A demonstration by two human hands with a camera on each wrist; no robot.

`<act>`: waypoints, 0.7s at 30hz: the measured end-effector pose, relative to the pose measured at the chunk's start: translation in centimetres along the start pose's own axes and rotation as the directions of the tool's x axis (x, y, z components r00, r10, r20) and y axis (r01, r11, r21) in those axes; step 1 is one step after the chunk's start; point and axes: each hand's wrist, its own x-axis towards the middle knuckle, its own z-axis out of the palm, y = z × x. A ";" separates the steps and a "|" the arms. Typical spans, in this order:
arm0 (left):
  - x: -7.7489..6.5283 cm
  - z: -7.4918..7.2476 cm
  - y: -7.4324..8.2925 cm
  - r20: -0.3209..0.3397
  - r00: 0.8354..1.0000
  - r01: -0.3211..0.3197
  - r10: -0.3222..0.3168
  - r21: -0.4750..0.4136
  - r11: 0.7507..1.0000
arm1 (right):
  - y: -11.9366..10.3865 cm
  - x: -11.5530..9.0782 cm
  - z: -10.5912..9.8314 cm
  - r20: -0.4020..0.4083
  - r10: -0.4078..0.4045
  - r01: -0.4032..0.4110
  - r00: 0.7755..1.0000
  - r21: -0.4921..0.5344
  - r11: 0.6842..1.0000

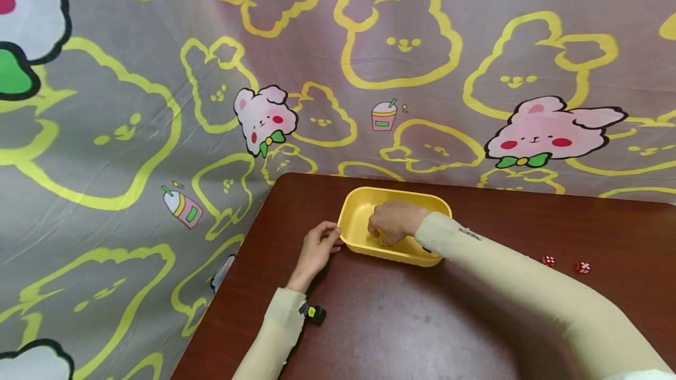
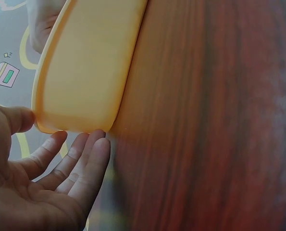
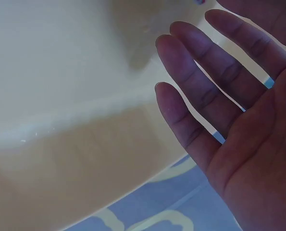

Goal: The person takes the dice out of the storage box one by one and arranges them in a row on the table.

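A yellow plastic tray (image 1: 397, 257) sits on the table. At its left corner my left hand (image 1: 315, 250) holds it, the thumb at the rim and the other fingertips against the outer wall, as the left wrist view shows. My right hand (image 1: 397, 220) reaches down inside the tray, fingers pointing toward its floor. In the right wrist view those fingers (image 3: 174, 113) are extended and apart. A small red die (image 3: 199, 2) shows at the top edge of that view, just beyond the fingertips. Part of the tray's floor is hidden behind the right hand.
Two red dice with white spots, one die (image 1: 583, 267) and another die (image 1: 548, 261), lie on the dark wooden table (image 1: 401, 321) beyond the right forearm. Patterned grey cloth (image 1: 327, 163) hangs along the table's back and left edges.
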 end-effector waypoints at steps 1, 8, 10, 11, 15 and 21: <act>0.0 0.0 0.0 0.000 1.000 0.002 -0.002 -0.001 1.000 | 0.0 0.1 0.1 0.002 -0.003 0.003 1.000 -0.005 1.000; 0.1 0.1 -0.1 0.003 1.000 0.012 -0.012 -0.005 1.000 | -0.4 0.5 0.9 -0.014 -0.055 0.054 0.998 -0.041 0.998; 0.1 0.0 -0.1 0.007 1.000 0.008 -0.008 -0.002 1.000 | -0.4 0.6 1.0 -0.024 -0.065 0.063 0.998 -0.049 0.997; 0.1 0.0 -0.1 0.007 1.000 0.004 -0.004 0.000 1.000 | -0.4 0.7 1.0 -0.026 -0.067 0.066 0.997 -0.054 0.996; 0.2 -0.1 -0.1 0.007 1.000 0.001 -0.001 0.004 1.000 | -0.4 0.9 1.2 -0.035 -0.079 0.077 0.996 -0.061 0.995; 0.2 0.0 -0.1 0.004 1.000 0.012 -0.012 0.000 1.000 | -0.5 1.1 1.5 -0.056 -0.092 0.088 0.994 -0.072 0.994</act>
